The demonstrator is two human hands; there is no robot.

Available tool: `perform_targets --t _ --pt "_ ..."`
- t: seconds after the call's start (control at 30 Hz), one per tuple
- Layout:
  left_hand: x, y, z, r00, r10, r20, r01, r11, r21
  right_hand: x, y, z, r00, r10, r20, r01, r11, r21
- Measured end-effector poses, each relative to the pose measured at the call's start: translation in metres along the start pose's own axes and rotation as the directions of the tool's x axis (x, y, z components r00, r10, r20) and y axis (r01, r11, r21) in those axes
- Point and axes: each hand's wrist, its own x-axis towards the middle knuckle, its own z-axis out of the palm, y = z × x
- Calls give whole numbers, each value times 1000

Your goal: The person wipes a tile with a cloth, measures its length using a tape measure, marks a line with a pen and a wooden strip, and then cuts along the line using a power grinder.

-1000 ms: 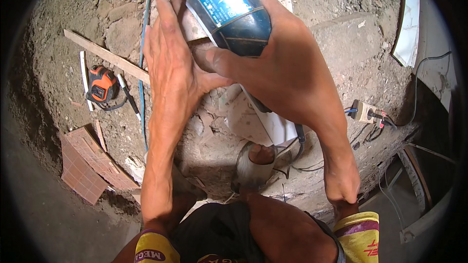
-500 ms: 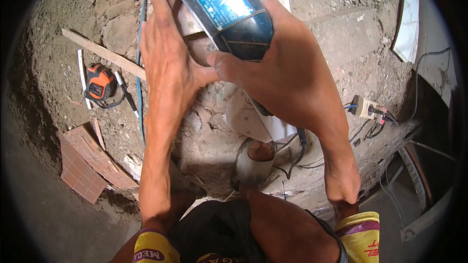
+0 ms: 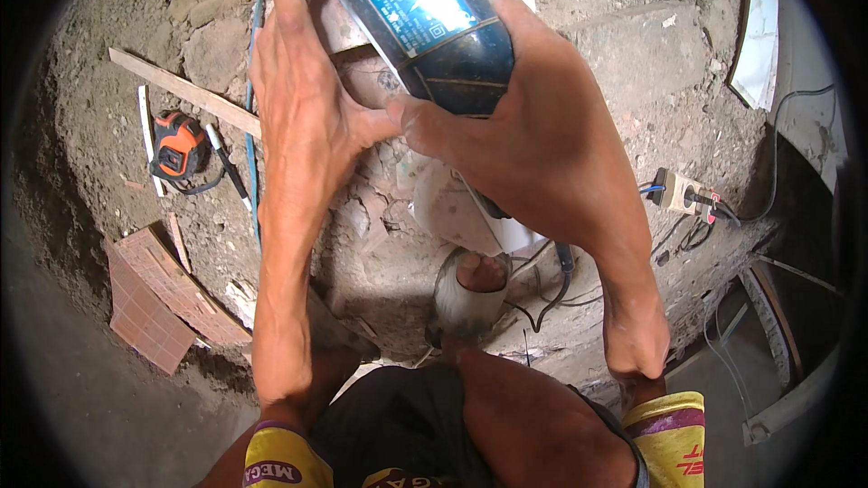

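A dark-blue angle grinder (image 3: 457, 54), its upper end cut off by the frame's top, points away toward the upper left. My right hand (image 3: 542, 126) is closed round its rear body, with the thumb along the near side. To its left, my left hand (image 3: 303, 99) has its index finger stretched forward and its thumb out to the side, touching my right thumb. Its fingertips reach up beside the grinder's front end; what lies under them is hidden. A pale tile piece (image 3: 339, 23) shows between the left hand and the grinder. Beneath my hands lies another pale tile piece (image 3: 452, 208).
At left lie an orange and black tape measure (image 3: 181, 146), a marker (image 3: 228, 167), a wooden strip (image 3: 181, 90) and reddish tile pieces (image 3: 149, 298). A blue line (image 3: 253, 181) runs beside my left forearm. A power strip (image 3: 678, 192) with plugged cords sits right. My foot (image 3: 481, 273) stands below.
The ground and the objects at left appear slightly shifted left in the picture. My left hand has shifted slightly left too; the right hand keeps its hold on the angle grinder.
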Motion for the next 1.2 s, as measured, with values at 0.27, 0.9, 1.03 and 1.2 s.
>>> perform_targets --t 0.27,0.9,1.03,1.2 --pt "3 6 -3 994 106 -41 -104 993 55 -6 4 0 1000 16 12 -16 1000 26" --pt "-2 13 -10 993 114 -31 -115 993 -30 -18 4 -3 998 51 20 -51 999 -17" --pt "2 -7 3 990 115 -75 -116 993 -7 -21 4 -4 997 73 30 -73 997 -6" --pt "2 5 -1 998 41 -39 -42 999 -26 -25 5 -5 996 89 22 -88 996 -19"
